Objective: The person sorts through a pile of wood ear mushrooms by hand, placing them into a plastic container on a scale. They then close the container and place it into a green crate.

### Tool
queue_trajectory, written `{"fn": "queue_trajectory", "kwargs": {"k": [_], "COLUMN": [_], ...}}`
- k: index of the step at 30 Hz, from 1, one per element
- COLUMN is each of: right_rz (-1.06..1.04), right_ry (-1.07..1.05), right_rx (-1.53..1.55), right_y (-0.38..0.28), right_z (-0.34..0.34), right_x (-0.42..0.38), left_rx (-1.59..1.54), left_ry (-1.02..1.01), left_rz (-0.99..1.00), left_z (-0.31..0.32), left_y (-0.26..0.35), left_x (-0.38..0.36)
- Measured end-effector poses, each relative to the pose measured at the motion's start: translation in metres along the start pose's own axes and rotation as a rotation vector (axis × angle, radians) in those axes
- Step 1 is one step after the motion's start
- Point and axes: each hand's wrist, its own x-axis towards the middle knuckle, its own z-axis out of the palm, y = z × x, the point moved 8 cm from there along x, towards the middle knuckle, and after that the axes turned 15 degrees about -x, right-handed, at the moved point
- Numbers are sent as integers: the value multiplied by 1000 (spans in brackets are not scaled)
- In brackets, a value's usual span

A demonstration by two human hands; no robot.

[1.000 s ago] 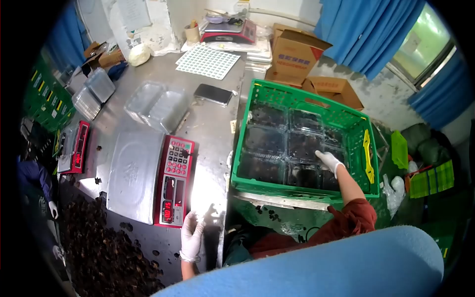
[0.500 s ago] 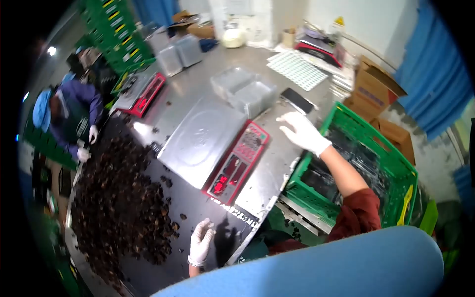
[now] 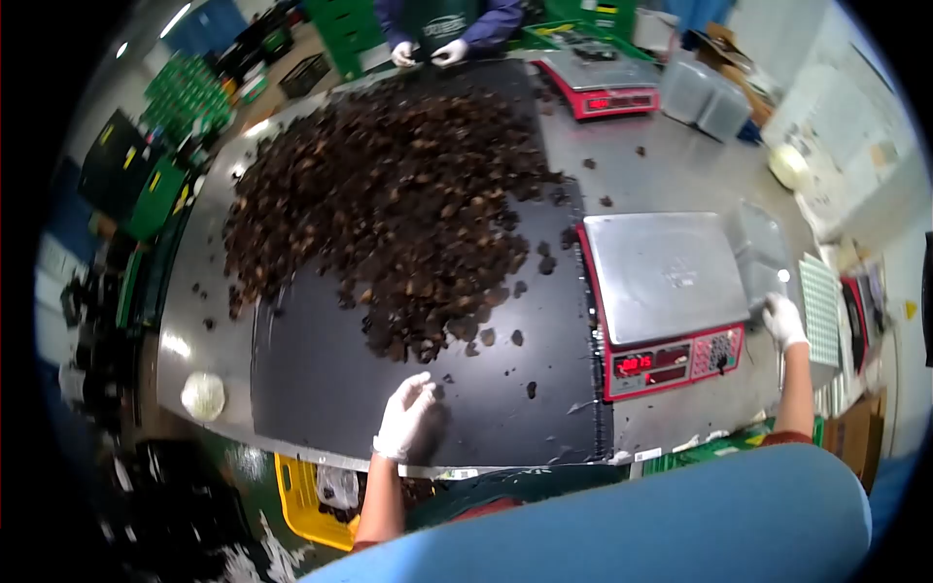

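My left hand [image 3: 406,413], in a white glove, hovers over the black mat [image 3: 321,398] just in front of a heap of small dark brown pieces [image 3: 389,194]. Its fingers are loosely bent and slightly apart, with nothing visible in them. My right hand [image 3: 783,323], also gloved, reaches to the near edge of clear plastic containers [image 3: 760,243]. Its fingers look apart; whether they touch a container is hard to see. Between my hands stands a red scale [image 3: 666,291] with a bare steel pan and a lit red display.
Across the table, a co-worker's gloved hands [image 3: 428,53] are at the heap's far edge. A second scale [image 3: 601,83] stands at the back. A white round bundle [image 3: 204,396] sits at the left edge. A yellow crate [image 3: 301,505] is below the near edge.
My view has swung left, so the heap is now central. My right hand has moved from beside the phone to the clear containers. My left hand stays above the black mat.
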Motion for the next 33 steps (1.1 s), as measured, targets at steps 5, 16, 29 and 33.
{"fn": "queue_trajectory", "kwargs": {"k": [5, 16, 29, 33], "right_rz": [-130, 221, -297, -297], "right_ry": [121, 114, 45, 164], "right_rx": [-56, 360, 187, 268], "right_y": [21, 32, -263, -282], "right_z": [26, -89, -150, -202], "right_x": [-3, 13, -35, -38], "left_rx": [257, 1244, 1259, 1222], "left_ry": [111, 378, -63, 243], "left_rz": [210, 827, 879, 1026], "left_z": [-26, 11, 69, 32], "left_y": [12, 95, 8, 48], "left_x": [24, 81, 10, 40]}}
